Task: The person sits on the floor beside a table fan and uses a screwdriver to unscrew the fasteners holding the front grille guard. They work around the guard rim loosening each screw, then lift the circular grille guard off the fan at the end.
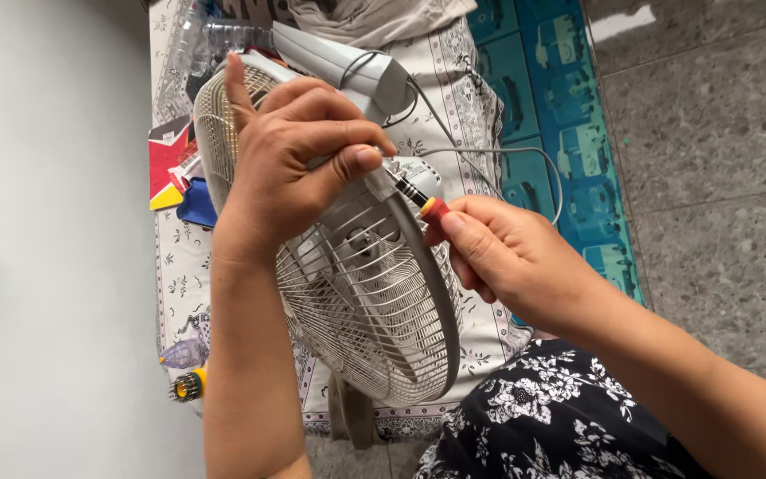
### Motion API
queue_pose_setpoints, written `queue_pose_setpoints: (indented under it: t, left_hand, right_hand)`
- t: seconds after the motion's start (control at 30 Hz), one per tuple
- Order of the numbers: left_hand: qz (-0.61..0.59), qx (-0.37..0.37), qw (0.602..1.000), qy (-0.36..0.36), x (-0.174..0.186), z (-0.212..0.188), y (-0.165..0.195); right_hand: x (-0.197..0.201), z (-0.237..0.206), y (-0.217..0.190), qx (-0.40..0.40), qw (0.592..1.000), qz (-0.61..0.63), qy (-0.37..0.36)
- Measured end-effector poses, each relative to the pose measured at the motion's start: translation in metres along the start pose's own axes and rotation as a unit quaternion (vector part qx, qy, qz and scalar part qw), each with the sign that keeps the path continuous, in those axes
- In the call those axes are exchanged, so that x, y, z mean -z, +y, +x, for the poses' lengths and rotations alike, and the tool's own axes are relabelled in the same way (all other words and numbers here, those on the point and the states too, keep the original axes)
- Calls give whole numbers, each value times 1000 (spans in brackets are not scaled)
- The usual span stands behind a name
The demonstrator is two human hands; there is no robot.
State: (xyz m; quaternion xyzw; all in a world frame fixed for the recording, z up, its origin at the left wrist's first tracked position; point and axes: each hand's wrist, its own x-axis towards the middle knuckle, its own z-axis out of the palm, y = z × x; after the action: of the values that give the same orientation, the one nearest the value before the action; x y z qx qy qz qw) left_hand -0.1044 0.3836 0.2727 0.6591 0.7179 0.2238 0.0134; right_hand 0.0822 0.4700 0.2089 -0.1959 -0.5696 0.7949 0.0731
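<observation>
A white electric fan with a round wire grille point(374, 293) lies tilted in front of me on a patterned cloth point(463, 80). My left hand point(290, 155) grips the top of the grille rim, fingers curled over it and thumb pressed near a white clip. My right hand point(503, 253) holds a screwdriver with a red and yellow handle point(427, 206); its dark shaft points at the clip on the rim. The fan's grey stand and base point(347, 62) stick out behind, with a grey cord point(507, 155) looping to the right.
A second yellow-and-black screwdriver point(188, 386) lies at the cloth's left edge. Red, yellow and blue packaging point(175, 173) sits left of the fan. A blue patterned mat point(569, 133) lies to the right on grey stone floor. My floral-clad knee point(551, 417) is at the bottom.
</observation>
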Motion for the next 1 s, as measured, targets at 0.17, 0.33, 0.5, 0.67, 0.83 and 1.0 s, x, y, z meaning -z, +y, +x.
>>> queue_pose_setpoints:
  t: [0.17, 0.33, 0.5, 0.67, 0.83, 1.0]
  left_hand:
    - [2, 4, 1000, -3, 1, -1, 2]
    - [-5, 6, 1000, -5, 2, -1, 2]
    - [-3, 6, 1000, -3, 1, -2, 2]
    - [-2, 3, 1000, 0, 0, -1, 1]
    - [-3, -6, 1000, 7, 0, -1, 1]
    - [-5, -4, 1000, 3, 0, -1, 1]
  right_hand:
    - [-1, -6, -4, 84, 972, -206, 68]
    - [-3, -15, -3, 119, 948, -281, 94]
    - [-9, -18, -1, 245, 892, -349, 151]
    - [-13, -24, -3, 387, 793, -430, 189]
    - [-13, -20, -1, 423, 763, -441, 213]
    - [-10, -20, 3, 404, 800, -400, 192]
